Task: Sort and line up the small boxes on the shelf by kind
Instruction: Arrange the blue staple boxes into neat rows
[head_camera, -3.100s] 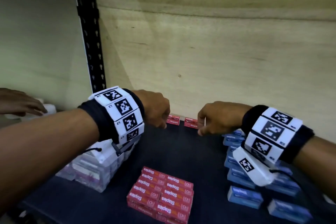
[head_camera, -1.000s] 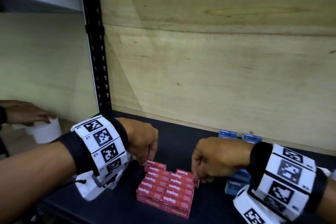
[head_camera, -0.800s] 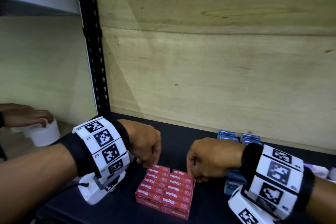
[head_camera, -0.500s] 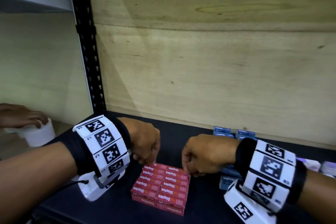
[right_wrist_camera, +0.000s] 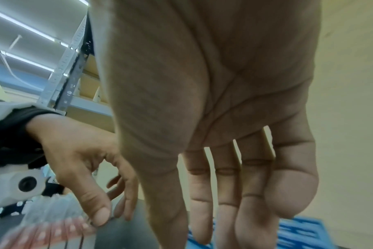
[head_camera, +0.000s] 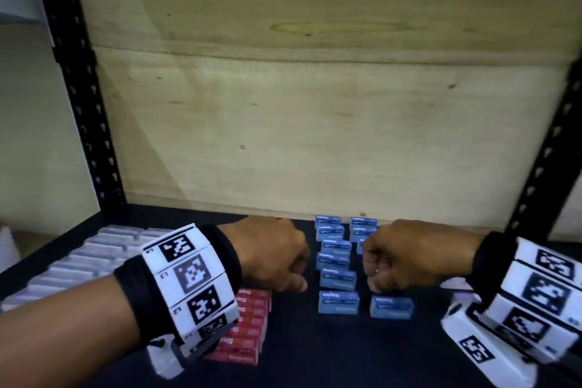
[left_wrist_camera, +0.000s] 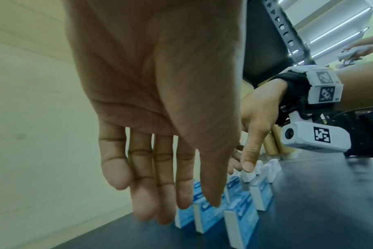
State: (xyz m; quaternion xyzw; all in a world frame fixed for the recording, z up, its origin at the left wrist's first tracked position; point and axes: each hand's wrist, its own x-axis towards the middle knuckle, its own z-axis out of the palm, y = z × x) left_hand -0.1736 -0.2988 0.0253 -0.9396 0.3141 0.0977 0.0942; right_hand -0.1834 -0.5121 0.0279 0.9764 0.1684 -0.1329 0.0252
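Head view, left to right: pale boxes lie in rows at the left of the dark shelf. A red block of staple boxes sits beside them, partly under the left wrist. The left hand hangs over the shelf just right of that block, its grip loose with fingers pointing down and holding nothing. Blue boxes stand in two columns running back to the wooden panel. The right hand hovers over the right column, fingers relaxed downward, nothing held.
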